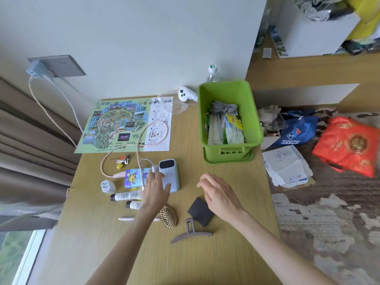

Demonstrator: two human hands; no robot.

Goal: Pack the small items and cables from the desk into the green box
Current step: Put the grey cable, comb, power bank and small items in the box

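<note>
Resting on the pale blue power bank (pixel 171 177), the left hand (pixel 155 189) is spread flat; the right hand (pixel 220 192) is held relaxed above the surface (pixel 205 264). The bank should be gripped across its sides, its white cable (pixel 144 160) gathered, then carried to the green box (pixel 224 87) beyond.

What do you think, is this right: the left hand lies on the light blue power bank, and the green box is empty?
Not quite. The left hand does lie on the light blue power bank, but the green box is not empty: the head view shows a coiled grey cable and several packets inside it.
</note>
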